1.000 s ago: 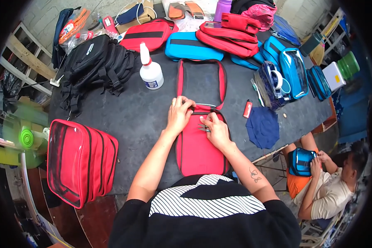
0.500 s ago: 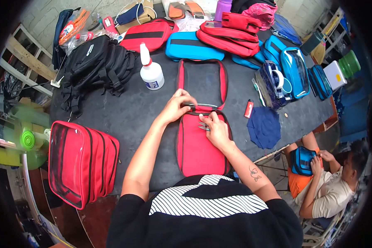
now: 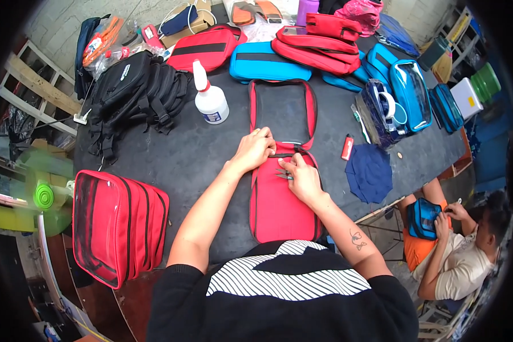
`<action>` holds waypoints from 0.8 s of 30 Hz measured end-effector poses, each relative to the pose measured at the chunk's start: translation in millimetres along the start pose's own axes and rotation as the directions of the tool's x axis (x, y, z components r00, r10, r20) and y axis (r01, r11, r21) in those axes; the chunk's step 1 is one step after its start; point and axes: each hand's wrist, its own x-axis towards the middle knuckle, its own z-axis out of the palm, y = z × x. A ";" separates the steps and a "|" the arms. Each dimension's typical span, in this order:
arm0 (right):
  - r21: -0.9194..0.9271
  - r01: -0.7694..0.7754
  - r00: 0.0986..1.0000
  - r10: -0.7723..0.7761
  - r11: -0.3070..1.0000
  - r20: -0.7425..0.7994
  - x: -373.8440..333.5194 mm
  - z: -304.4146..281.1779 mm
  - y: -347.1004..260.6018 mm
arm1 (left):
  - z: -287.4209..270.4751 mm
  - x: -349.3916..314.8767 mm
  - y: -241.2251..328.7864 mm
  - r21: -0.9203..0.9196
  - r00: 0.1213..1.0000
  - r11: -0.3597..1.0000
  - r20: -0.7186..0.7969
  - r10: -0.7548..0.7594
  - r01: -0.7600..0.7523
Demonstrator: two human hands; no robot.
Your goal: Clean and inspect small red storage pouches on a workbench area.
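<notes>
A red zippered bag [image 3: 282, 211] lies on the dark table in front of me, its clear-windowed lid [image 3: 312, 111] folded out flat to the far side. My left hand [image 3: 255, 151] is closed at the left end of the hinge edge, fingers pinching the red fabric by the zipper. My right hand [image 3: 302, 178] holds small thread snips [image 3: 283, 174] in its curled fingers, blades pointing left over the red panel. Its thumb and fingertip are at the hinge edge, a little right of my left hand.
A white spray bottle [image 3: 212, 104] stands behind my left hand, near a black backpack [image 3: 125, 94]. At left sits another red bag [image 3: 145, 228]. Red and blue bags [image 3: 271, 61] line the back. A red lighter [image 3: 347, 147] and navy cloth [image 3: 370, 174] lie right. A seated person [image 3: 459, 256] handles a blue bag.
My left hand has moved slightly right, its raised fingers now closing down on the hinge edge. My right hand stays near the same spot with the snips. The whole view has shifted slightly.
</notes>
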 end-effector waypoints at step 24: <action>-0.318 -0.126 0.981 0.166 0.940 0.101 56.3 -11.7 -30.6 | 21.0 -10.2 1.7 0.100 0.970 0.988 -0.197 0.139 -0.121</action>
